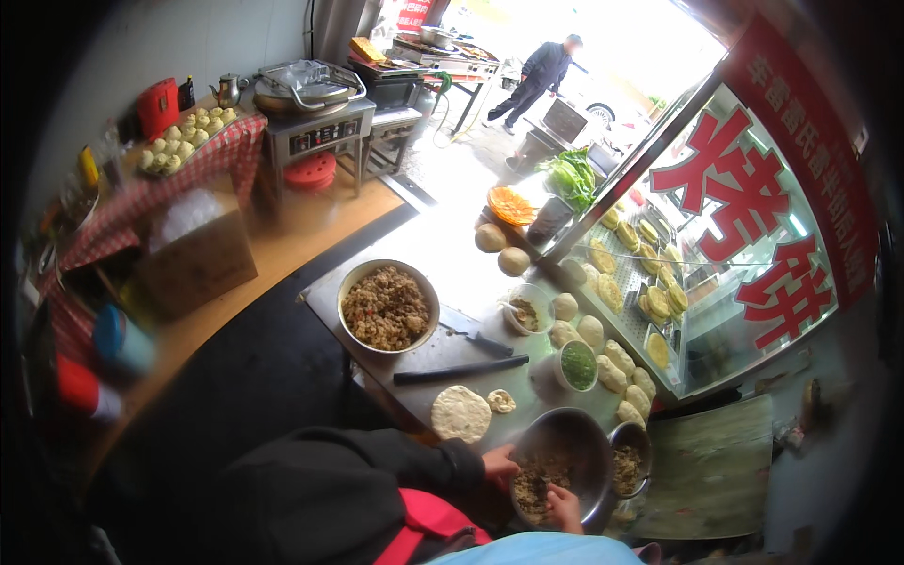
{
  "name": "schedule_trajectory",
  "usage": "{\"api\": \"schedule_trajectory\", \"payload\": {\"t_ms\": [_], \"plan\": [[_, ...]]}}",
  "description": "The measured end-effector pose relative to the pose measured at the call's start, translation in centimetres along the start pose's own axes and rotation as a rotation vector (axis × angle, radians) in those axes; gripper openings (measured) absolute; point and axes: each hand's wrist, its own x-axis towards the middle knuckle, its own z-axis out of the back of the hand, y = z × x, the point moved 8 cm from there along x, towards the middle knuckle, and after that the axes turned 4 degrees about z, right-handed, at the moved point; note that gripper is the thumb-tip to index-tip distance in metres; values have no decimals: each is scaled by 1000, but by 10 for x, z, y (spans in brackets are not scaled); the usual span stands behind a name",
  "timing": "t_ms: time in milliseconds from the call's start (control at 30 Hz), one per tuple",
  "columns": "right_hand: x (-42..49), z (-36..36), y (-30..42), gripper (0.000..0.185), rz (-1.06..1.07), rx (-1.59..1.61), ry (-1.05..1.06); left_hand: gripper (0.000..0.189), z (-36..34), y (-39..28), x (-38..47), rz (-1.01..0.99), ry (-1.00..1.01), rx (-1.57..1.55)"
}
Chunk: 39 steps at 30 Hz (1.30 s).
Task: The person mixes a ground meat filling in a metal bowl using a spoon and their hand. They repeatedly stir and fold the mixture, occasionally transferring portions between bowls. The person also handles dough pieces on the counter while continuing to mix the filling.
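Observation:
A deep metal mixing bowl (pixel 587 441) sits low in front of me, tilted toward me, with crumbly brown filling (pixel 531 487) in its near part. My left hand (pixel 500 463) grips the bowl's left rim. Inside the bowl, my right hand (pixel 563 506) is closed around a dark utensil, probably a spoon, whose end is in the filling; its full shape is hidden. A flattened round of dough (pixel 460 414) and a smaller piece of dough (pixel 501 402) lie beyond my left hand. Against the bowl's right side stands a smaller metal bowl (pixel 627 459) of similar filling.
On the metal worktable are a large bowl of brown filling (pixel 388 307), a dark rolling pin (pixel 460 370), a knife (pixel 489 344), a tub of chopped greens (pixel 578 365) and several dough pieces (pixel 616 357). A glass display case (pixel 713 296) borders the right. A person (pixel 531 81) is outside.

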Motion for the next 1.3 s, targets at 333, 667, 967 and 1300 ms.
{"api": "schedule_trajectory", "payload": {"t_ms": [333,667,967,1300], "plan": [[15,19,38,31,416,-1106,-95,39,17,28,4,-73,-311,104],[26,23,31,26,529,-795,-103,35,21,17,9,-260,-344,228],[1,9,-25,24,-116,299,121,31,43,-19,20,-156,-481,-41],[40,-27,17,19,613,-1394,81,31,19,10,-16,-191,-306,308]]}}
